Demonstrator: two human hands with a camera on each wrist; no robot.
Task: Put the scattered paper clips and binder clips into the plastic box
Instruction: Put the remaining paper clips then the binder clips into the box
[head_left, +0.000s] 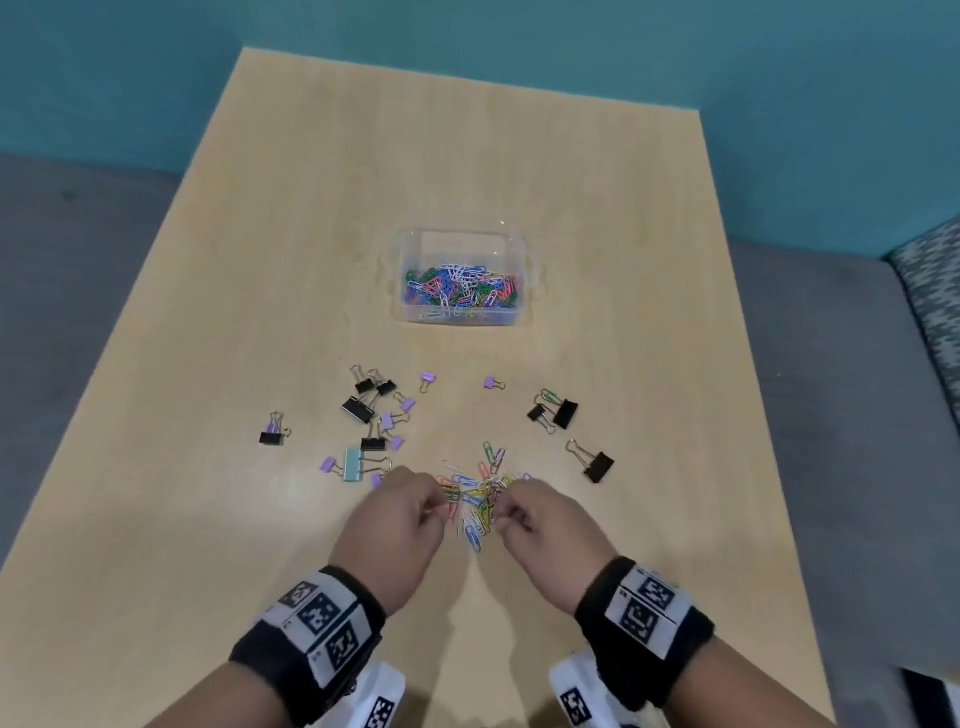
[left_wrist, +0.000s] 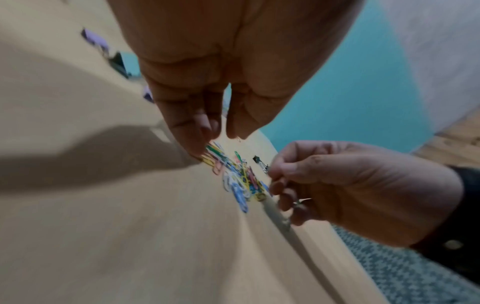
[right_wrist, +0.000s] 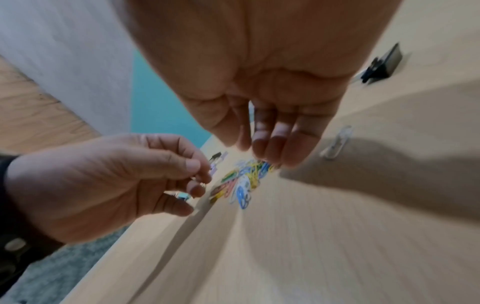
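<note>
A clear plastic box (head_left: 415, 312) holding many coloured paper clips stands mid-table. A pile of loose paper clips (head_left: 480, 493) lies near the front, between my hands. My left hand (head_left: 441, 506) is curled at the pile's left edge, its fingertips (left_wrist: 200, 148) pinching yellow and green clips. My right hand (head_left: 501, 512) is curled at the pile's right edge, fingers (right_wrist: 275, 150) down on the clips and a bit of silver wire held in them. Black, purple and teal binder clips (head_left: 363, 402) lie scattered left of the pile, and more black ones (head_left: 563, 413) lie to its right.
The wooden table (head_left: 467, 156) has bare surface behind and beside the box. A lone black binder clip (head_left: 272, 434) lies far left, another (head_left: 595, 462) right of the pile. A teal wall is behind; a grey sofa flanks the table.
</note>
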